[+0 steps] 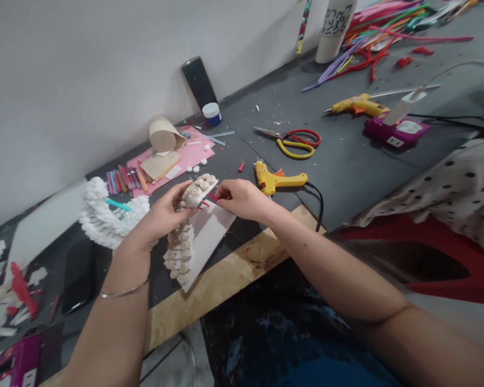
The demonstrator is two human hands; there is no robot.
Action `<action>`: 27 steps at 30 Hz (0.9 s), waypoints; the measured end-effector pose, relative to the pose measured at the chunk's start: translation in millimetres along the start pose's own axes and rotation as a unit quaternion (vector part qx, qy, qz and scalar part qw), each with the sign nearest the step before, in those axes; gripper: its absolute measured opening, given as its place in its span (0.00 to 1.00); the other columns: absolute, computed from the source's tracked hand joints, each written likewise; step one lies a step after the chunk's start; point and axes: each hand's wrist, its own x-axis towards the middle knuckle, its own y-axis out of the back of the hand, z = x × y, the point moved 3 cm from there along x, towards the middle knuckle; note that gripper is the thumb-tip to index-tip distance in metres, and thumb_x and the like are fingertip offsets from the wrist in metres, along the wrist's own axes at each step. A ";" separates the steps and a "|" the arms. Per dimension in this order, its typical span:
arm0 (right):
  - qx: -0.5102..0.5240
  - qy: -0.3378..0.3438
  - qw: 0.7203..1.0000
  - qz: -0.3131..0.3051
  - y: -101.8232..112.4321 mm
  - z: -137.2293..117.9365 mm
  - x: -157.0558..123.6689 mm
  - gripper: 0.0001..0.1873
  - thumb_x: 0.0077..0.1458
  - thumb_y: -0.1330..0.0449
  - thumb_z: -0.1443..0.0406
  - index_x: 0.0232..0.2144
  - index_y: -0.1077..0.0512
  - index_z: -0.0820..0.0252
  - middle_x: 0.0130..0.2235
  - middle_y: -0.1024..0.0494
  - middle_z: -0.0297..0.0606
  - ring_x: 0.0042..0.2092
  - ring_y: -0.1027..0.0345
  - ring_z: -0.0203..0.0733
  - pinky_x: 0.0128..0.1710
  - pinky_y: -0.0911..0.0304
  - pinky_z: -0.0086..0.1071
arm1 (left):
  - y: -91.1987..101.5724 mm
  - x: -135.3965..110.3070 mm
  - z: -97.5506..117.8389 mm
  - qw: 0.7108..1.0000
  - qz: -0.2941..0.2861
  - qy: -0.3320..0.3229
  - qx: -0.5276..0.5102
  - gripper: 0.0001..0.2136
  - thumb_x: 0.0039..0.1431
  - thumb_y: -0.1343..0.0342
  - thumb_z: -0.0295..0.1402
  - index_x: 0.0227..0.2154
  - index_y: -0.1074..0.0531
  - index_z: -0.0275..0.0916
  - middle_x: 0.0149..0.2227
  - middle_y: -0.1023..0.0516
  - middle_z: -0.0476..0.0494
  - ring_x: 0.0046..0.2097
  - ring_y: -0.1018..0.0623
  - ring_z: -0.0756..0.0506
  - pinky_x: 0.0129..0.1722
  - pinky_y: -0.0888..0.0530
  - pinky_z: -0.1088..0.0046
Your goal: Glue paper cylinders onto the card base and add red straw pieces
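Note:
My left hand (167, 214) is closed round a white card piece (204, 236) edged with several small cream paper rolls (181, 250), holding it up near its top end. My right hand (242, 198) is pinched on a thin red strip (210, 198) right at the top of that piece, beside the uppermost rolls (201, 185). The card's lower end reaches toward the table's wooden front edge (218, 285). A thin bangle (123, 293) sits on my left wrist.
A yellow glue gun (278, 180) lies just right of my right hand, its black cord running off the edge. Scissors (296, 141), a second glue gun (357, 105), pipe cleaners (371, 43), a pink sheet (185, 156) with paper scraps, and a white frilled piece (105, 215) lie around.

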 end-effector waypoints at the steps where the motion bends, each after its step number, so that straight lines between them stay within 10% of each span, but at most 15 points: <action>1: 0.000 -0.002 1.000 -0.003 -1.2 0.9 0.1 0.05 0.53 0.40 0.73 0.33 0.26 0.62 0.34 0.20 0.34 0.35 0.31 0.35 0.34 0.43 0.26 | 0.0 -0.1 1.2 1.000 0.002 -0.001 0.013 0.35 0.53 0.35 0.42 0.63 0.38 0.43 0.63 0.31 0.40 0.61 0.28 0.38 0.61 0.30 0.59; 13: -0.187 -0.037 0.981 -0.044 11.5 -0.9 -16.7 0.09 0.57 0.43 0.74 0.38 0.25 0.63 0.38 0.19 0.43 0.40 0.28 0.42 0.34 0.44 0.29 | -3.6 -0.8 11.0 0.979 0.064 -0.019 0.195 0.36 0.56 0.38 0.45 0.66 0.42 0.43 0.68 0.37 0.38 0.67 0.36 0.36 0.66 0.38 0.56; 27: -0.100 0.011 0.994 -0.041 0.9 -0.9 -43.7 0.07 0.56 0.43 0.75 0.34 0.27 0.61 0.34 0.21 0.39 0.34 0.30 0.38 0.34 0.42 0.28 | -2.4 -30.4 28.1 0.971 0.038 -0.007 0.235 0.36 0.60 0.41 0.43 0.69 0.47 0.44 0.72 0.48 0.40 0.71 0.45 0.36 0.69 0.46 0.55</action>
